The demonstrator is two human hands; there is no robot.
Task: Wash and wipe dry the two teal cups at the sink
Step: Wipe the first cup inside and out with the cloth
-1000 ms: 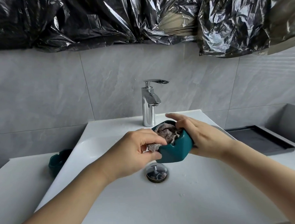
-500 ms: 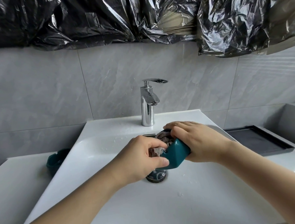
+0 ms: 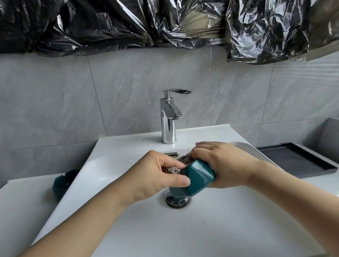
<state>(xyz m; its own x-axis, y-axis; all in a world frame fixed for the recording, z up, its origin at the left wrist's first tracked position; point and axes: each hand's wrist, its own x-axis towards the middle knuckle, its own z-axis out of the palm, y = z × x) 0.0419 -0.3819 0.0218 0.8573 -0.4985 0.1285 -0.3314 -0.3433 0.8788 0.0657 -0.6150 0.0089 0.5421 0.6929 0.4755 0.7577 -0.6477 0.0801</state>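
Grey tiles back the white sink [image 3: 114,224]. I grip the teal cup [image 3: 196,177], tilted over the drain [image 3: 177,201], with my right hand [image 3: 226,164]; my left hand [image 3: 157,175] pinches the cloth [image 3: 174,169] stuffed inside. Rotate the cup against the cloth, keeping it low above the basin. The second cup [image 3: 63,181] waits on the tabletop, left.

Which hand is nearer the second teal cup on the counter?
Left. The left hand is closer to the second teal cup; the right hand sits farther right, beyond it.

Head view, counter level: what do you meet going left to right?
Teal cup on the white counter → left hand → teal faceted cup with grey cloth inside → right hand → black rectangular tray.
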